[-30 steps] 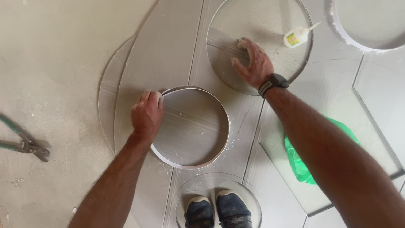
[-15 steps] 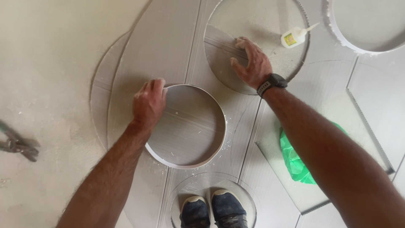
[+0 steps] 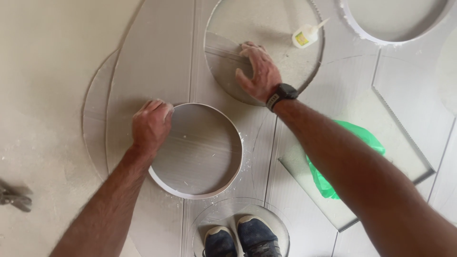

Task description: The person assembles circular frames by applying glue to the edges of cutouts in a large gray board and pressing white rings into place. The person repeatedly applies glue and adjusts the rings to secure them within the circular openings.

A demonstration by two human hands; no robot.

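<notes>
My left hand (image 3: 150, 124) presses on the upper left rim of a shallow round grey form with a white strip wall (image 3: 228, 178), which lies on a large grey ribbed panel (image 3: 157, 57). My right hand (image 3: 257, 71), a dark watch on its wrist, is spread flat on the floor inside a big round hole (image 3: 290, 66) cut in the panel, its fingers apart and holding nothing. A small glue bottle (image 3: 306, 35) lies just to the right of that hand, inside the same hole.
My two dark shoes (image 3: 238, 240) stand in another round cut-out at the bottom. A green plastic bag (image 3: 362, 138) lies under my right forearm. A second white-rimmed ring (image 3: 381, 33) sits top right. Metal snips (image 3: 14, 200) lie on the floor at left.
The view has shifted slightly; the snips have slid toward the left edge. My left hand has moved a little along the ring's rim. My right hand stays planted in the hole.
</notes>
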